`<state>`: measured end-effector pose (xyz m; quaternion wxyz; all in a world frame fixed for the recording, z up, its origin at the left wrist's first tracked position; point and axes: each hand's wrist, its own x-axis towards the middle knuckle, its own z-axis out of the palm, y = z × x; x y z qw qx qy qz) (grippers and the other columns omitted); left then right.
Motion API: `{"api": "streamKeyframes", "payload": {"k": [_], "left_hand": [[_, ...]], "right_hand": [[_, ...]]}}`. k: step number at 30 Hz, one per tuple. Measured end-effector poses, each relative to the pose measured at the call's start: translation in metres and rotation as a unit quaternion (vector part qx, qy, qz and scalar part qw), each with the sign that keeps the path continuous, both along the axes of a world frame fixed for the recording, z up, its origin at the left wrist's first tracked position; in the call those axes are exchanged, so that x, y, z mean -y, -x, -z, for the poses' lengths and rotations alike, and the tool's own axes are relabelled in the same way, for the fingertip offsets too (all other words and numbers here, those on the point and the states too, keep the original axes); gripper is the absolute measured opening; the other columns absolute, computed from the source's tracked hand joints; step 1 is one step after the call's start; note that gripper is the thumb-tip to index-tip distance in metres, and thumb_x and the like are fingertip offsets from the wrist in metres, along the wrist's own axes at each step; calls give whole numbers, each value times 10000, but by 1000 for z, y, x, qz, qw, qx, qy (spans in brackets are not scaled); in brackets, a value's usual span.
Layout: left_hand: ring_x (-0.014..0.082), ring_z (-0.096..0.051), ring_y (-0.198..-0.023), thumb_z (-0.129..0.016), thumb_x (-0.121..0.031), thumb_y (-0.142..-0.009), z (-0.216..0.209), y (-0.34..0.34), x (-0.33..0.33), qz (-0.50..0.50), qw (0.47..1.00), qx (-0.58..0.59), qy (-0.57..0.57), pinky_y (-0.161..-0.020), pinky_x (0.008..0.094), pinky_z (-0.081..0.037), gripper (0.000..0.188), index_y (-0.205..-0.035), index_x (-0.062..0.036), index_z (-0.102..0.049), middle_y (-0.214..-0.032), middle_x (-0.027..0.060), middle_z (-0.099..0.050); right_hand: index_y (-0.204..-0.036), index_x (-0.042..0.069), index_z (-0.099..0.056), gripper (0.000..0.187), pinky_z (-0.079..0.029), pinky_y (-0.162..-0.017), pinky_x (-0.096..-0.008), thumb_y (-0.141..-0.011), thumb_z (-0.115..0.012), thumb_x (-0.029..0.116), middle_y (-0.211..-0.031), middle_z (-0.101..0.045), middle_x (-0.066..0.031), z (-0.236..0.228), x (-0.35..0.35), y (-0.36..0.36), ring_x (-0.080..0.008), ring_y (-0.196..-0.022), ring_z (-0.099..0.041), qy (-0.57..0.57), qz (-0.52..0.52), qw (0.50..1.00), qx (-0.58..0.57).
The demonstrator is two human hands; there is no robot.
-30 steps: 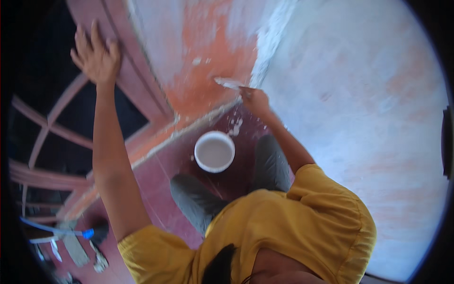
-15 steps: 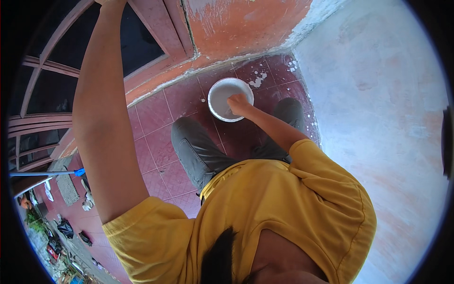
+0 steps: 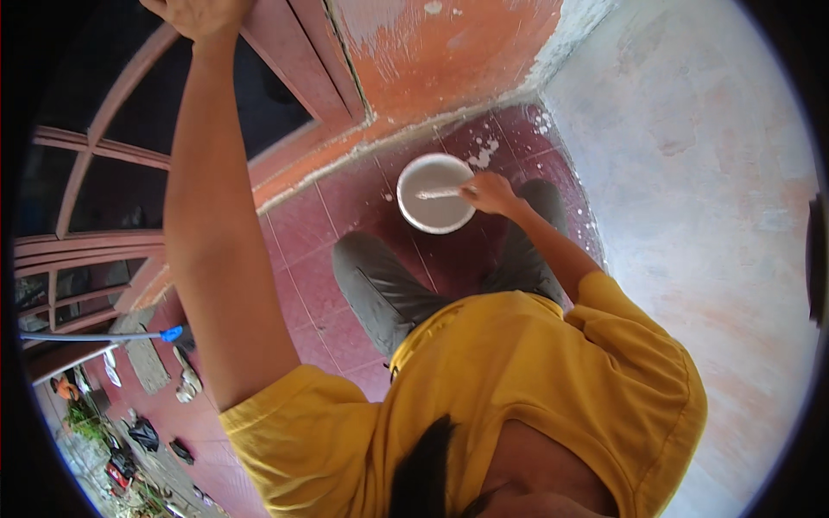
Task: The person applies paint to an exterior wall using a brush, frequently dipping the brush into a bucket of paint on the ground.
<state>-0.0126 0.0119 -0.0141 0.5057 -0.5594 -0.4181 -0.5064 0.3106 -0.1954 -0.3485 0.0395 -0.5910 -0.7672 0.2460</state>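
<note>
the right hand (image 3: 490, 192) is gripping one end of a slim, white-coated tool (image 3: 440, 193), whose free tip is pointing leftward over a white bucket (image 3: 436, 230). the bucket is standing on the floor just left of that hand — pale liquid (image 3: 429, 175) is showing inside it. the fingers are hanging over the nearer side of the rim; whether they are touching it, i cannot tell. the left hand (image 3: 203, 15) is lying over the pink window frame (image 3: 298, 65), far up and left of the right one, well apart; the picture's edge is cutting off its fingers, so i cannot tell whether they are spreading or curling. beyond the right hand, white splatters (image 3: 484, 154) are dotting the dark red tiles (image 3: 298, 229) and a scraped orange wall (image 3: 458, 60) is rising, while a patchy pale wall (image 3: 699, 190) is standing to its right. grey-trousered knees (image 3: 363, 259) are flanking the bucket.
</note>
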Motion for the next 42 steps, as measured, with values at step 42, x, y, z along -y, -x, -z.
{"api": "streamKeyframes", "payload": {"k": [42], "left_hand": [[278,-310,-1322,-435,-303,-828,-7,-11,10,42,999,18,22,-1032,558,-216,544,-1344,-132,-431,-1450,124,-308]], "right_hand": [[-799,69,-706,219,-512,-695,-411,-743,-680,279,-819,-676,-120,93,-5,68,-272,-798,-661,30,-5,986,162]]}}
